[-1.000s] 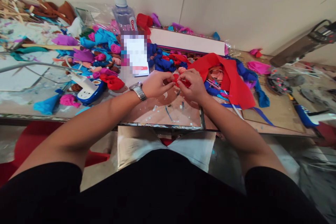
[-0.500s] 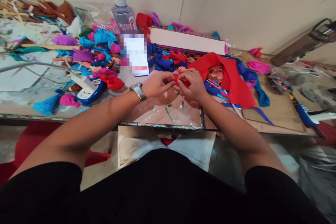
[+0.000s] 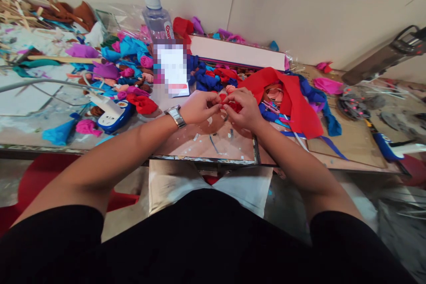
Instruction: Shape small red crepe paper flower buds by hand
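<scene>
Close together above the table's front part, both hands pinch a small piece of red crepe paper. My left hand, with a metal watch on the wrist, is closed, its thumb and fingertips at the piece's left side. My right hand grips the same piece from the right with its fingers curled, hiding part of it. A long red crepe paper strip drapes over a pile of coloured pieces just right of my right hand. Dark blue crumpled paper lies behind the hands.
A phone, partly blurred out, leans before a plastic bottle. A blue and white glue gun lies left, its cable crossing the table. Rolled paper flowers heap at left. A dark tumbler and a second glue gun are at right.
My right thumb and fingers have shifted slightly on the red paper. My left hand stays almost where it was, and both hands keep their hold.
</scene>
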`<state>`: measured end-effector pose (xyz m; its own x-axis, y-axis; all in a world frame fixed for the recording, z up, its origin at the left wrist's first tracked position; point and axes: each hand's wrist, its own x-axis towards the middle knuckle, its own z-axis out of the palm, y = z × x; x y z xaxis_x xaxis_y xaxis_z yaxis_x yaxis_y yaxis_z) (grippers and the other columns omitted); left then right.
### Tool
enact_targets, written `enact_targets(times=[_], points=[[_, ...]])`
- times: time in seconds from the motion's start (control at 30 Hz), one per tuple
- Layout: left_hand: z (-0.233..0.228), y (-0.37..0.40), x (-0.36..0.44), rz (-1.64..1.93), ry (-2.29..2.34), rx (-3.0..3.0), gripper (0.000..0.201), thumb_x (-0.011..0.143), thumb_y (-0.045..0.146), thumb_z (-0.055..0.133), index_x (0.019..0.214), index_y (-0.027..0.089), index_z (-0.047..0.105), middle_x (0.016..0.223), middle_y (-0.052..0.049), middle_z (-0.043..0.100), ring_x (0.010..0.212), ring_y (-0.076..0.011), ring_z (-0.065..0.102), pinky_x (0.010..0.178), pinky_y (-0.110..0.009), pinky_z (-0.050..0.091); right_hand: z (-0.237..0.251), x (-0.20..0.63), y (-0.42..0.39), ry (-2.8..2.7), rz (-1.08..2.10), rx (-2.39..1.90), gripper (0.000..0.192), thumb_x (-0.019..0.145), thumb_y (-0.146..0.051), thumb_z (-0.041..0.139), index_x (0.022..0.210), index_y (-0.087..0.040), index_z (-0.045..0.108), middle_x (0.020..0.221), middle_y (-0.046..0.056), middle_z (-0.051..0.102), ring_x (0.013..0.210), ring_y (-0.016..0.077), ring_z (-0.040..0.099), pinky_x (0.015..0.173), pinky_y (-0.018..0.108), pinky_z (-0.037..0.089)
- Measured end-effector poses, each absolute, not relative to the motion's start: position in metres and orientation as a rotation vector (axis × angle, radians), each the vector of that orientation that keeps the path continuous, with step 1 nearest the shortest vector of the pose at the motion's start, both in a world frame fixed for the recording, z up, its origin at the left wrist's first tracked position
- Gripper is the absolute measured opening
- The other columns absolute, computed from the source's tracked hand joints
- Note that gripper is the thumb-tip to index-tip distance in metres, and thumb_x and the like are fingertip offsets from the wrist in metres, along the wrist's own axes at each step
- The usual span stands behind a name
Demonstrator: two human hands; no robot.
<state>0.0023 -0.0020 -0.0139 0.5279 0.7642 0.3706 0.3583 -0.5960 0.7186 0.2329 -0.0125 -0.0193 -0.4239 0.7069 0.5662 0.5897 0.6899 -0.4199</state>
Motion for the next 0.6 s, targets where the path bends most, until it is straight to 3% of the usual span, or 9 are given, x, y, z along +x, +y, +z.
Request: enact_targets(times=[0.37, 0.6], points=[[-0.0136, 0.0007, 0.0031, 0.853, 0.821, 1.934, 0.036, 0.099, 0.048, 0.064, 0.086, 0.016, 0.074, 0.080, -0.006, 0.080, 0.073, -0.0148, 0.075, 0.073, -0.027, 0.060, -0.0161, 0.2331, -0.0135, -2.164, 0.117, -0.947, 0.027, 0.103, -0.048, 0.063, 0.095, -0.026, 0.076, 0.097, 0.006, 0.080, 0.108, 0.0303, 0.066, 0.098, 0.048, 0.044], [-0.0146, 0.0028, 0.0040, 0.844, 0.806, 1.852, 0.043, 0.093, 0.057, 0.073, 0.090, 0.015, 0.074, 0.083, -0.008, 0.081, 0.074, -0.0156, 0.076, 0.072, -0.027, 0.061, -0.0140, 0.2347, -0.0145, -2.176, 0.092, -0.993, 0.026, 0.102, -0.048, 0.066, 0.096, -0.026, 0.078, 0.101, 0.006, 0.081, 0.113, 0.0318, 0.066, 0.102, 0.050, 0.042]])
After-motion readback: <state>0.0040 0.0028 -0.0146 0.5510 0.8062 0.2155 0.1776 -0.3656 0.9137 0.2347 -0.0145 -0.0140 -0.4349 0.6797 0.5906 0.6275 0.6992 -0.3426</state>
